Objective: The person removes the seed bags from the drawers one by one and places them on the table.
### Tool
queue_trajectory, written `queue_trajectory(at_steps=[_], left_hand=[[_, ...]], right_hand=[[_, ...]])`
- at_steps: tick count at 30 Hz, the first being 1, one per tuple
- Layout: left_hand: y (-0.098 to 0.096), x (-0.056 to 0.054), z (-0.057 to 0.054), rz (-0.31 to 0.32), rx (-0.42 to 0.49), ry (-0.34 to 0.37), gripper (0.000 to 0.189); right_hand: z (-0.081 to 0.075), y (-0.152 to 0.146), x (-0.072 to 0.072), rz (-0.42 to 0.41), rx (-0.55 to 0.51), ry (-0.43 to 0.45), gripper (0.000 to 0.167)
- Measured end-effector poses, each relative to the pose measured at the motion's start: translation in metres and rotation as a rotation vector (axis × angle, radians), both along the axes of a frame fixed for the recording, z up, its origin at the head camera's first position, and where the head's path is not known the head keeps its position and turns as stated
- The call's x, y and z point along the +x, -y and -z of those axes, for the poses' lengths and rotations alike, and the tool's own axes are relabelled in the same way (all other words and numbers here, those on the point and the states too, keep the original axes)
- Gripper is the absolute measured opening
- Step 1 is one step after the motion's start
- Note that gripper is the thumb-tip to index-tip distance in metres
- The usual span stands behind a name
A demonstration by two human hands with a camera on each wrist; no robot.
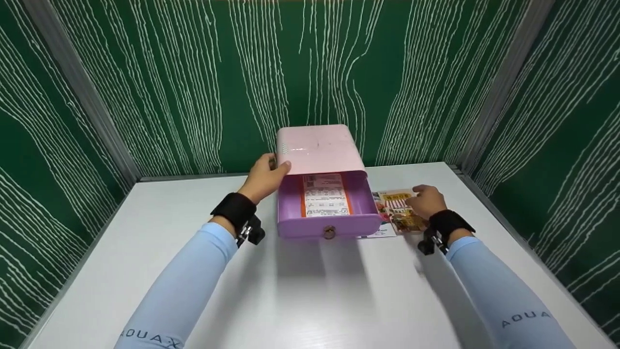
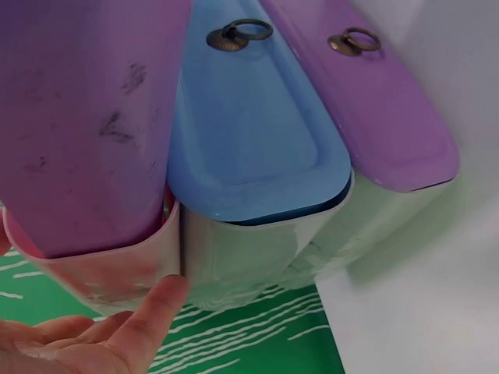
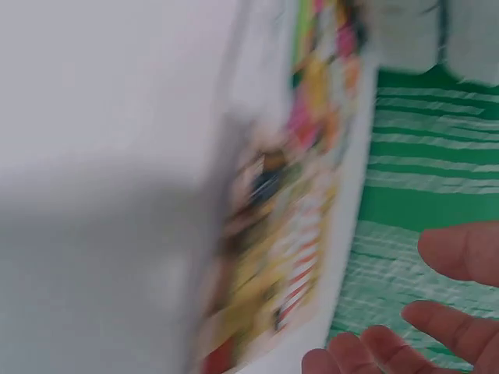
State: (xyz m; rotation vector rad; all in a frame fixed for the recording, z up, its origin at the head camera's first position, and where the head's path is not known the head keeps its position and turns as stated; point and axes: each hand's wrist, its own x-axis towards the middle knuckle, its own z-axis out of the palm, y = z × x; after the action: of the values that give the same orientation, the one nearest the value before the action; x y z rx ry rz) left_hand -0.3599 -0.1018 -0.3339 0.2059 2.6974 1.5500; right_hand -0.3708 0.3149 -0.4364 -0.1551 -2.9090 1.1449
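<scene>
A pink drawer cabinet has its top purple drawer pulled out. Inside lies a white paper with orange edges. My left hand steadies the cabinet's left side, thumb at the top edge and fingers extended along the casing. To the right of the cabinet, a yellow leaflet with a red-and-white striped awning overlaps a whitish one. Over the yellow leaflet's right edge is my right hand; in the right wrist view its thumb and fingers stand apart with nothing between them.
Under the pulled-out drawer, the left wrist view shows a closed blue drawer and a purple one, each with a ring pull. The white table meets green walls with white wavy lines at back and sides.
</scene>
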Motion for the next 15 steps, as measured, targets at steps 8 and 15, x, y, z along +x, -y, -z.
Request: queue_trajectory(at_steps=[8, 15], left_hand=[[0.001, 0.007, -0.017, -0.024, 0.09, -0.011, 0.073], [-0.002, 0.014, -0.038, -0.03, 0.096, -0.086, 0.062]], right_hand=[[-0.054, 0.034, 0.006, -0.083, -0.21, 0.003, 0.063], [-0.101, 0.066, 0.017, -0.141, -0.36, -0.028, 0.056]])
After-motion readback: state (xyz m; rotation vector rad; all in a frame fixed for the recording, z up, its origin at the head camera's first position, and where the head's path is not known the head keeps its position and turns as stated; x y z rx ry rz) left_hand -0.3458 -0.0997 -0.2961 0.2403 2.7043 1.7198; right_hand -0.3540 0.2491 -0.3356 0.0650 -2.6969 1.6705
